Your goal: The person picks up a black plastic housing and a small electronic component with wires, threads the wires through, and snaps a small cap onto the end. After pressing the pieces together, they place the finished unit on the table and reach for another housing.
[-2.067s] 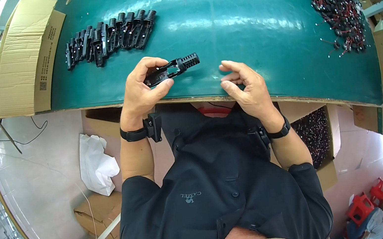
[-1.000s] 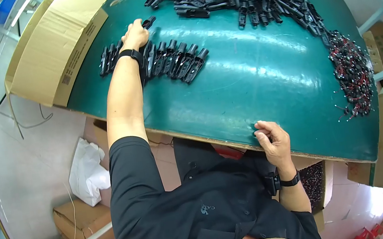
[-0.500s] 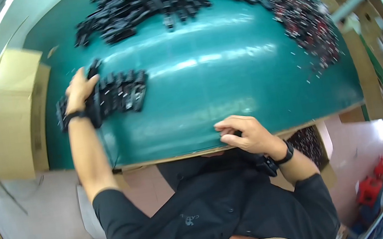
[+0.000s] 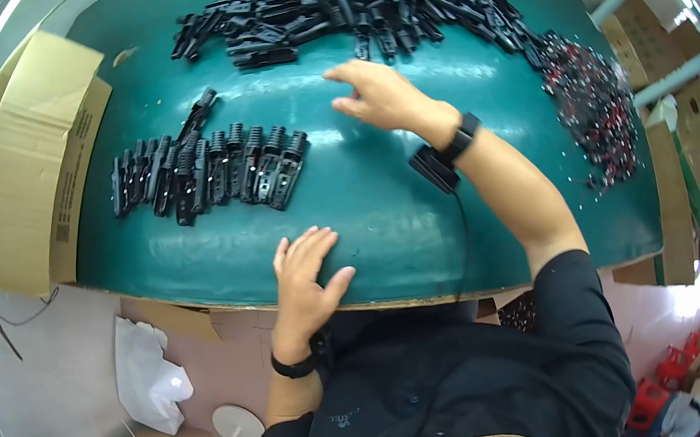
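My left hand (image 4: 307,285) rests near the table's front edge, fingers stretched out and thumb apart, with nothing in it. My right hand (image 4: 381,96) reaches forward over the table, its thumb and fingers apart and nothing held. Beyond it lies a large heap of black plastic pieces (image 4: 289,8) with ribbed ends, nearest to that hand. On the left side, a row of similar black pieces (image 4: 218,168) stands side by side, one lying askew at its far edge. Both wrists wear black bands; a small black box (image 4: 434,170) with a cable is by the right one.
A green-topped table (image 4: 374,251) carries everything. At its left edge stands an open cardboard box (image 4: 20,161). A pile of small red, black and silvery parts (image 4: 593,107) lies at the right. More cartons (image 4: 685,110) stand beyond the right edge.
My left hand has left the row of black pieces and drawn back to the front edge. My right hand has moved from the front edge forward toward the heap. The view has shifted.
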Demonstrator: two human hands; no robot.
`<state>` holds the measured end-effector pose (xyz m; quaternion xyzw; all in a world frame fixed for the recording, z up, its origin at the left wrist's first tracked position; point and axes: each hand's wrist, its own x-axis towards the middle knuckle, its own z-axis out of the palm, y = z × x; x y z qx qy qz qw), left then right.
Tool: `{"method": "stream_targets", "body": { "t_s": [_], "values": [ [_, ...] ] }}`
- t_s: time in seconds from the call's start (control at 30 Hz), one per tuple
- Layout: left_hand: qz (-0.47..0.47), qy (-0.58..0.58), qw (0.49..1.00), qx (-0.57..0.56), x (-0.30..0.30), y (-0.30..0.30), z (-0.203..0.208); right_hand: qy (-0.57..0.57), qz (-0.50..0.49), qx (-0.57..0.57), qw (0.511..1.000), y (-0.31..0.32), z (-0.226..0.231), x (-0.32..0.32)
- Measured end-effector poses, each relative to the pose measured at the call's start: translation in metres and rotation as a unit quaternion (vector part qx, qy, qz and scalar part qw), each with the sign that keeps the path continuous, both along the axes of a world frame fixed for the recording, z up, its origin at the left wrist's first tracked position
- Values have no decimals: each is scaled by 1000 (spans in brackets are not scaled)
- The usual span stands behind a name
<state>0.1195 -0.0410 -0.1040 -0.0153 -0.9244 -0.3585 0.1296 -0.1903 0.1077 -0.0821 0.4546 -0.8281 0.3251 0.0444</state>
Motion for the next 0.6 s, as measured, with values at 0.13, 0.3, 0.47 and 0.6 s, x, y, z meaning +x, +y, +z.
{"method": "stream_targets", "body": {
  "t_s": [0.13, 0.3, 0.47, 0.6],
  "values": [
    [49, 40, 998, 21, -2, 3, -10, 71, -115, 2, 991, -92, -23, -45],
    [63, 57, 996, 35, -6, 9, -14, 1, -186, 106, 977, -129, -25, -70],
    [61, 60, 995, 42, -5, 10, -13, -1, -170, 87, 982, -85, -40, -65],
    [43, 37, 996, 74, -3, 7, -13, -122, -162, 96, 975, 0, -27, -2]
  ]
}}
